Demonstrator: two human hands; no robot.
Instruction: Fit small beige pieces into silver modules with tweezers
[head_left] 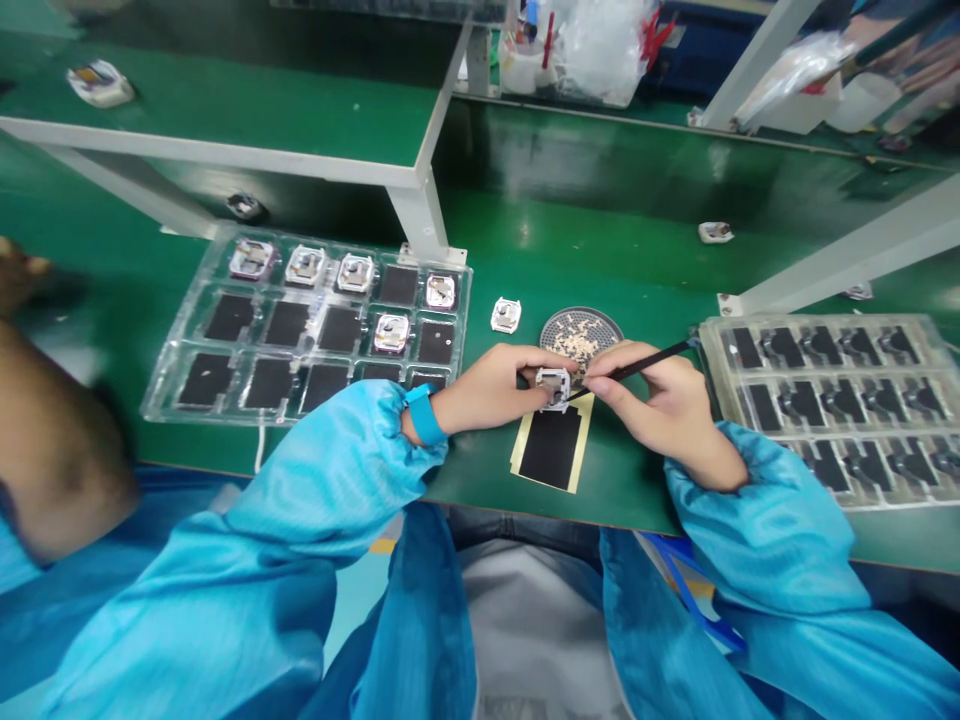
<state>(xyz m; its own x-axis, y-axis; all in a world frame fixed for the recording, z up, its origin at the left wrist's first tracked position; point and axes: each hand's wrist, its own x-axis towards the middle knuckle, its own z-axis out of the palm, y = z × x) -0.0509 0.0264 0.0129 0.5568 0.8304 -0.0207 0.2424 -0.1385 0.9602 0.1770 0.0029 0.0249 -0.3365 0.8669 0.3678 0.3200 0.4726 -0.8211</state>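
Observation:
Between the fingers of my left hand (499,388) is a small white watch case (553,388) with grey parts inside. My right hand (660,395) grips black tweezers (651,362), their tip at the case's lower right edge. Below both hands lies a black sheet with a yellowish border (551,447). Just behind the case, a round grey dish (553,326) holds many tiny pale pieces. Another white watch case (506,315) rests on the mat left of the dish.
On the left, a clear tray (161,385) holds several watch cases in black-lined pockets. A second tray (731,330) with dark curved parts stands on the right. White-framed shelf legs (421,215) rise behind. Another person's arm (60,440) is at far left.

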